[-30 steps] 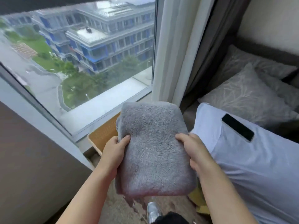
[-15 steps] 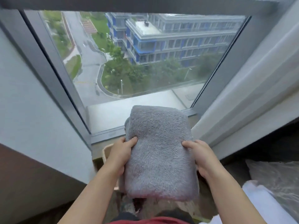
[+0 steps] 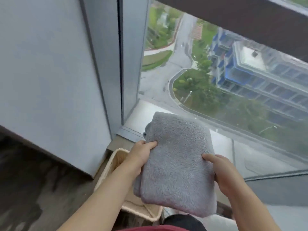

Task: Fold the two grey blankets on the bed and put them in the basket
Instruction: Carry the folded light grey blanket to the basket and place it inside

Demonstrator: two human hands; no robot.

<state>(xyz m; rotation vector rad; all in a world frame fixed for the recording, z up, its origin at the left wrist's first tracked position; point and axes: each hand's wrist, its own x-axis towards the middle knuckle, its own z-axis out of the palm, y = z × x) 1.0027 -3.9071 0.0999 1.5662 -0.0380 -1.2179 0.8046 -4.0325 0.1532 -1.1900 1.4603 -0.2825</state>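
A folded grey fleece blanket [image 3: 176,162] is held flat in front of me, above the floor. My left hand [image 3: 140,155] grips its left edge, thumb on top. My right hand [image 3: 220,169] grips its right edge, also thumb on top. Under the blanket stands a cream woven basket [image 3: 108,170]; only its left wall and near rim [image 3: 141,212] show, and the blanket and my left arm cover the inside. The bed and any second blanket are out of view.
A large window [image 3: 216,77] fills the right, with its sill [image 3: 131,130] just beyond the basket. A pale wall panel [image 3: 50,72] stands at the left, dark floor [image 3: 33,189] below it. The basket sits in the corner between them.
My view has swung left, away from the bed and pillows, toward the window corner. The blanket, still in both hands, now hangs over the basket, and more of the basket shows.
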